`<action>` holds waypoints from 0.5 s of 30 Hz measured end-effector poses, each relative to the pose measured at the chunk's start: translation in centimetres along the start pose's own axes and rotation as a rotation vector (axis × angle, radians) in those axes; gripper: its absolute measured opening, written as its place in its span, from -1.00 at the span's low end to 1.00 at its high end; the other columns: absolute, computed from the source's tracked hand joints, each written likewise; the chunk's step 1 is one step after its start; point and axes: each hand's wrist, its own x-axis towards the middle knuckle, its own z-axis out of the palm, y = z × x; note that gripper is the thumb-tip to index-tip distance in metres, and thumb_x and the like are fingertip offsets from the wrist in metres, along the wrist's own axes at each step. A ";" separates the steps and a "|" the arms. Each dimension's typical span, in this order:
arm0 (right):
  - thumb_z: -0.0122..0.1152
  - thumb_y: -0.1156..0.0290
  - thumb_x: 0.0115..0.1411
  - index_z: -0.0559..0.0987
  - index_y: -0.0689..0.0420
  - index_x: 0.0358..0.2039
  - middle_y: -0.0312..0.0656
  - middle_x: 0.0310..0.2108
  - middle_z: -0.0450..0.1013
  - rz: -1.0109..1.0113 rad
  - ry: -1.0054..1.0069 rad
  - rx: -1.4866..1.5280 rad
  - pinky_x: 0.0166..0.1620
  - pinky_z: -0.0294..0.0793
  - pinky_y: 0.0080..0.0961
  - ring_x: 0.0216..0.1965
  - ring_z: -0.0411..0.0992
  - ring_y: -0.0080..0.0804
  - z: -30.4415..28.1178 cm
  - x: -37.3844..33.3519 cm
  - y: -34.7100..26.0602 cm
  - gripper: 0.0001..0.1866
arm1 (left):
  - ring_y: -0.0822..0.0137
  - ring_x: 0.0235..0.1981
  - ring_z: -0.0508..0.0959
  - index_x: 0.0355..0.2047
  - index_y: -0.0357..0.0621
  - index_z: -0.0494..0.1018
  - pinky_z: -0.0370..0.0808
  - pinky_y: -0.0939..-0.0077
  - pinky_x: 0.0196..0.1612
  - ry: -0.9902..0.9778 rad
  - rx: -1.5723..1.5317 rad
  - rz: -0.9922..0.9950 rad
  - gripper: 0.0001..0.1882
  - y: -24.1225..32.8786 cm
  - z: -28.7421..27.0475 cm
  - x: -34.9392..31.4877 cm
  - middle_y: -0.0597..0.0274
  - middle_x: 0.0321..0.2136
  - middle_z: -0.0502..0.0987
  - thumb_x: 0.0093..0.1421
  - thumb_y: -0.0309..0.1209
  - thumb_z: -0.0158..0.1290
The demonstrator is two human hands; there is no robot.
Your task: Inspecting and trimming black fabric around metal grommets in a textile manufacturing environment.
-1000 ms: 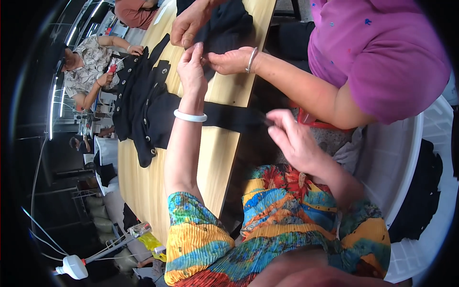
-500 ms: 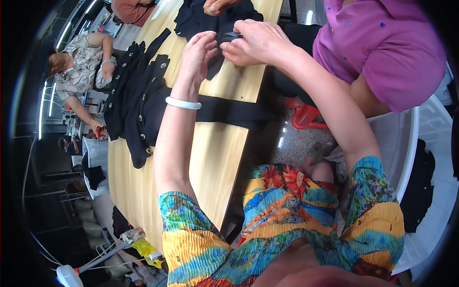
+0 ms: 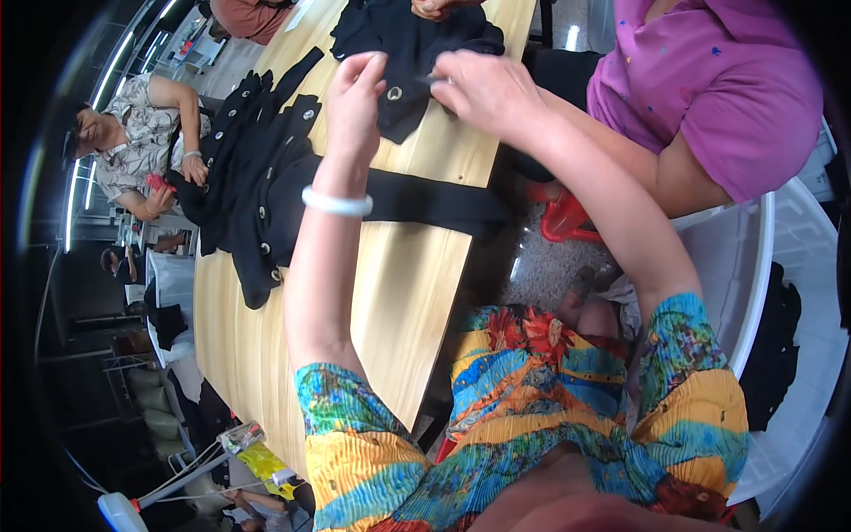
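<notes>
A black garment (image 3: 403,40) with a shiny round button lies at the far end of the wooden table (image 3: 390,275). My left hand (image 3: 357,102) is raised in front of it, thumb and fingertips pinched together; whatever is between them is hidden. Just to the right, my right hand (image 3: 487,93) is closed, blurred by motion, with a small grey metal tool mostly covered by its fingers. Another person's hand (image 3: 434,7) rests at the garment's far side. Left of my left forearm lies a pile of black garments (image 3: 253,177) with shiny round buttons.
One black cloth length (image 3: 425,202) crosses the table and hangs over its right edge. A person in a purple top (image 3: 700,97) sits at the right, near a red stool (image 3: 563,217). A white bin (image 3: 764,239) holds black cloth. Across the table, someone holds a red-handled thing (image 3: 160,183).
Both my hands have moved slightly farther apart, and the garment's button now shows between them. The person across has brought both hands to the garment pile.
</notes>
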 end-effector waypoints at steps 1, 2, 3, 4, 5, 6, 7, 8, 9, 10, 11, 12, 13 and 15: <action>0.09 0.34 -0.01 0.43 0.13 -0.39 -0.13 -0.43 0.39 0.011 -0.013 0.082 -0.34 0.39 -0.31 -0.40 0.40 -0.13 -0.4 -1.6 -0.6 -0.82 | 0.58 -0.45 0.37 -0.39 -0.18 0.41 0.30 0.74 -0.37 0.055 0.008 0.013 -0.86 0.5 -0.3 -1.7 0.37 -0.44 0.42 0.09 -0.37 0.01; 0.08 0.37 0.00 0.43 0.15 -0.38 -0.11 -0.43 0.38 -0.191 0.175 0.132 -0.35 0.37 -0.30 -0.39 0.38 -0.10 -0.8 -3.1 -0.7 -0.83 | 0.58 -0.44 0.37 -0.39 -0.21 0.40 0.31 0.71 -0.36 0.106 0.016 0.032 -0.85 1.4 -0.6 -3.8 0.34 -0.44 0.42 0.10 -0.37 -0.01; 0.07 0.37 0.00 0.41 0.16 -0.39 -0.10 -0.43 0.37 -0.083 -0.023 0.127 -0.35 0.37 -0.28 -0.39 0.38 -0.09 -1.7 -5.0 -1.1 -0.83 | 0.58 -0.44 0.37 -0.41 -0.26 0.40 0.32 0.69 -0.35 0.107 0.028 0.057 -0.83 2.0 -0.3 -6.6 0.31 -0.47 0.42 0.13 -0.37 -0.03; 0.07 0.37 0.01 0.39 0.18 -0.40 -0.08 -0.43 0.36 0.025 -0.213 0.121 -0.35 0.36 -0.27 -0.38 0.37 -0.08 -3.3 -6.5 -1.8 -0.82 | 0.58 -0.46 0.37 -0.42 -0.25 0.39 0.32 0.71 -0.36 0.006 0.208 0.054 -0.83 2.4 -0.9 -9.0 0.31 -0.52 0.42 0.14 -0.37 -0.04; 0.06 0.37 0.01 0.37 0.18 -0.41 -0.07 -0.44 0.34 0.042 -0.305 0.070 -0.35 0.35 -0.25 -0.38 0.37 -0.08 -4.2 -7.9 -1.4 -0.82 | 0.58 -0.47 0.35 -0.45 -0.23 0.39 0.31 0.72 -0.38 -0.091 0.242 -0.035 -0.86 1.7 -0.5 -11.7 0.34 -0.55 0.42 0.14 -0.40 -0.05; 0.06 0.37 0.02 0.35 0.19 -0.42 -0.05 -0.44 0.33 0.052 -0.397 0.024 -0.36 0.34 -0.24 -0.38 0.36 -0.07 -5.3 -9.1 -1.3 -0.82 | 0.59 -0.51 0.34 -0.48 -0.19 0.39 0.30 0.72 -0.42 -0.225 0.210 -0.060 -0.90 1.0 0.6 -14.6 0.36 -0.57 0.40 0.13 -0.45 -0.05; 0.06 0.36 0.02 0.32 0.20 -0.43 -0.05 -0.45 0.31 0.051 -0.444 0.002 -0.36 0.33 -0.23 -0.39 0.35 -0.07 -6.5 -10.3 -1.4 -0.80 | 0.51 -0.55 0.36 -0.48 -0.21 0.39 0.34 0.65 -0.44 -0.400 0.194 -0.145 -0.96 -0.9 1.2 -17.8 0.31 -0.58 0.41 0.08 -0.51 -0.03; 0.07 0.35 0.02 0.34 0.20 -0.43 -0.05 -0.44 0.33 0.055 -0.494 -0.012 -0.34 0.35 -0.22 -0.39 0.38 -0.08 -7.8 -11.3 -1.5 -0.80 | 0.44 -0.52 0.43 -0.46 -0.23 0.38 0.39 0.57 -0.38 -0.716 0.398 -0.132 -0.97 -2.8 1.6 -20.4 0.30 -0.57 0.43 0.05 -0.57 -0.04; 0.08 0.35 0.01 0.35 0.20 -0.43 -0.05 -0.44 0.36 0.076 -0.541 -0.040 -0.33 0.36 -0.22 -0.38 0.40 -0.08 -9.8 -12.6 -1.4 -0.80 | 0.25 -0.54 0.47 -0.56 -0.26 0.39 0.39 0.46 -0.44 -0.922 0.362 -0.253 -0.99 -4.2 3.2 -22.7 0.10 -0.59 0.45 -0.03 -0.60 -0.01; 0.09 0.35 0.01 0.35 0.21 -0.40 -0.04 -0.44 0.35 0.088 -0.571 -0.020 -0.32 0.36 -0.22 -0.38 0.40 -0.08 -11.2 -14.0 -1.4 -0.78 | 0.16 -0.51 0.50 -0.60 -0.23 0.41 0.40 0.40 -0.44 -1.144 0.325 -0.118 -0.94 -6.7 4.1 -25.0 0.07 -0.58 0.47 -0.09 -0.63 -0.02; 0.08 0.34 0.01 0.36 0.21 -0.39 -0.04 -0.44 0.35 0.120 -0.579 -0.035 -0.31 0.36 -0.22 -0.38 0.39 -0.08 -14.3 -15.8 -1.1 -0.78 | 0.08 -0.49 0.50 -0.58 -0.24 0.44 0.43 0.33 -0.43 -1.488 0.482 -0.005 -0.92 -8.8 6.8 -26.6 0.04 -0.57 0.47 -0.10 -0.61 -0.05; 0.08 0.34 0.02 0.36 0.21 -0.38 -0.04 -0.44 0.35 0.114 -0.576 0.013 -0.31 0.36 -0.22 -0.37 0.39 -0.07 -15.3 -17.0 -1.2 -0.77 | 0.09 -0.49 0.51 -0.57 -0.22 0.46 0.44 0.33 -0.44 -1.669 0.744 0.146 -0.91 -11.1 6.8 -28.1 0.04 -0.57 0.48 -0.08 -0.56 -0.06; 0.06 0.32 0.02 0.36 0.22 -0.38 -0.03 -0.43 0.35 0.129 -0.554 0.021 -0.31 0.36 -0.22 -0.37 0.38 -0.06 -16.9 -18.0 -1.4 -0.76 | 0.11 -0.49 0.52 -0.56 -0.21 0.48 0.46 0.32 -0.45 -1.859 0.971 0.368 -0.88 -12.4 8.0 -29.5 0.05 -0.57 0.49 -0.06 -0.52 -0.07; 0.05 0.30 0.03 0.35 0.22 -0.38 -0.02 -0.41 0.34 0.142 -0.420 0.082 -0.33 0.36 -0.21 -0.38 0.38 -0.04 -19.7 -20.3 -1.0 -0.75 | 0.18 -0.44 0.55 -0.56 -0.12 0.51 0.49 0.35 -0.45 -1.884 1.251 0.400 -0.84 -11.3 10.3 -29.7 0.09 -0.51 0.52 -0.02 -0.38 -0.06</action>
